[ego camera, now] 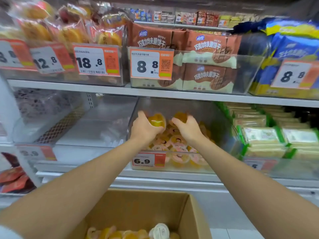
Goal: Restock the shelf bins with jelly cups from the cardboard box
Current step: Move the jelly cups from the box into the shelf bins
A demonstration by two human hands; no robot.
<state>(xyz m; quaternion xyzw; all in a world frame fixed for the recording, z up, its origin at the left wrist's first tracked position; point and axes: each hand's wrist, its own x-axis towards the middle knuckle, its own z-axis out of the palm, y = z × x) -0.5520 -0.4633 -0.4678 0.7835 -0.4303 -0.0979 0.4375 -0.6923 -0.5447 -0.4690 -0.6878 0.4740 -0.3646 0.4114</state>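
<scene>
Inside the clear bin (181, 106), above its heaped cups (177, 144) lying mostly lid-up, the left hand (144, 129) grips one orange jelly cup (157, 120) and the right hand (188, 129) a second jelly cup (180, 116), fingers curled round each, their tilt lost to blur; the cardboard box (185, 213) sits below the bin.

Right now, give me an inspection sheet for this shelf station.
Surface: shelf carrying a clear bin tagged 6.9.
Job's things: jelly cups piled in the bin; boxed cups in the cardboard box below.
Clutter: nothing seen.
Grippers: left hand grips the left cup; right hand grips the right cup; both are inside the bin.
Cables: nothing seen.
Surroundings: brown biscuit packs above; green-edged packs to the right.
</scene>
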